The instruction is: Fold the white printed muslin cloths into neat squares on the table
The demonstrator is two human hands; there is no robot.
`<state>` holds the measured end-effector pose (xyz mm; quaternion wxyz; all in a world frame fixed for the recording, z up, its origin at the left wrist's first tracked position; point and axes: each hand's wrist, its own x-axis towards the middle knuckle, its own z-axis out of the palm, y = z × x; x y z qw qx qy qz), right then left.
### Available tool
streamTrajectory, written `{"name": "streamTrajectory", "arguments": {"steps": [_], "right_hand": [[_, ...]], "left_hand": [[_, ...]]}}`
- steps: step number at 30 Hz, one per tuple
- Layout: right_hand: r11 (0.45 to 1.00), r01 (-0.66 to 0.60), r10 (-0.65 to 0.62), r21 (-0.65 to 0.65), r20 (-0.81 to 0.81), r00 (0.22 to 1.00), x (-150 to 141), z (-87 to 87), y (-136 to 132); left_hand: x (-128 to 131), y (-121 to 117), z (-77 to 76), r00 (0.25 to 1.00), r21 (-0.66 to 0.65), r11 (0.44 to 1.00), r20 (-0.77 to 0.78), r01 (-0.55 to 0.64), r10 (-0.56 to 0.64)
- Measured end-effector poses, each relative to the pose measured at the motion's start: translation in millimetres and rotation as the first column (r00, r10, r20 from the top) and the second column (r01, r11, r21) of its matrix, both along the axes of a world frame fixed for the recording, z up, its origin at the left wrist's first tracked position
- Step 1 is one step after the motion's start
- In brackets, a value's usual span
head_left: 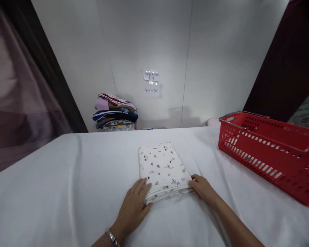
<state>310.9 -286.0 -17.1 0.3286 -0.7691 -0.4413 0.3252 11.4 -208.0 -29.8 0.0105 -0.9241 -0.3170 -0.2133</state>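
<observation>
A folded white cloth point(162, 168) with small printed figures lies in several layers at the middle of the covered table. At its near left corner is my left hand point(136, 203), with the fingers along the side and top and the thumb at the front edge. My right hand point(202, 187) pinches the near right corner between thumb and fingers. The undersides of both corners are hidden. A silver bracelet point(112, 237) circles my left wrist.
White cloth point(41, 192) covers the table. To the right stands a red perforated plastic basket point(262, 151) with a metal handle. Beyond the far edge rises a stack of folded clothes point(115, 113). Paper notes point(151, 90) are stuck on the pale wall; a curtain point(18, 92) hangs at left.
</observation>
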Motion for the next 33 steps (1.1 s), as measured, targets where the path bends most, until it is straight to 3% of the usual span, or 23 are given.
{"name": "streamTrajectory", "arguments": {"steps": [4, 7, 10, 14, 18, 23, 28, 33], "right_hand": [[0.998, -0.043, 0.038, -0.038, -0.112, 0.993, -15.5, -0.1, -2.8], [0.984, -0.179, 0.168, -0.027, -0.232, 0.958, -45.7, -0.9, -8.4], [0.943, -0.331, 0.316, 0.015, -0.34, 0.886, -72.2, -1.3, -11.8], [0.921, -0.389, 0.357, 0.006, -0.409, 0.84, -78.2, -3.5, -11.7], [0.935, -0.352, 0.335, 0.037, -0.416, 0.845, -64.8, -1.7, -10.4], [0.957, -0.282, 0.288, 0.066, -0.315, 0.904, -31.2, 18.9, 10.5], [0.992, -0.091, 0.116, 0.093, -0.32, 0.94, 6.2, 24.7, 57.5], [0.995, 0.051, -0.015, 0.089, -0.371, 0.929, 6.9, 9.9, 98.9]], "left_hand": [[-8.5, 12.3, 4.0, 0.999, 0.0, 0.999, 0.038, -0.032, 0.032], [-26.2, 36.5, 15.3, 0.983, -0.007, 0.987, 0.094, -0.16, 0.16], [-49.4, 57.4, 20.9, 0.962, -0.096, 0.958, 0.018, -0.271, 0.274], [-57.6, 55.8, 20.4, 0.967, -0.118, 0.962, 0.028, -0.248, 0.253], [-26.2, 28.0, 28.6, 0.984, -0.064, 0.996, 0.168, -0.056, 0.066], [25.3, -3.5, 41.8, 0.99, -0.171, 0.981, 0.119, 0.089, -0.07], [51.7, -17.4, 43.9, 0.999, -0.275, 0.961, 0.024, -0.026, 0.034], [67.4, -20.4, 45.7, 0.992, -0.303, 0.945, -0.054, -0.123, 0.111]]}}
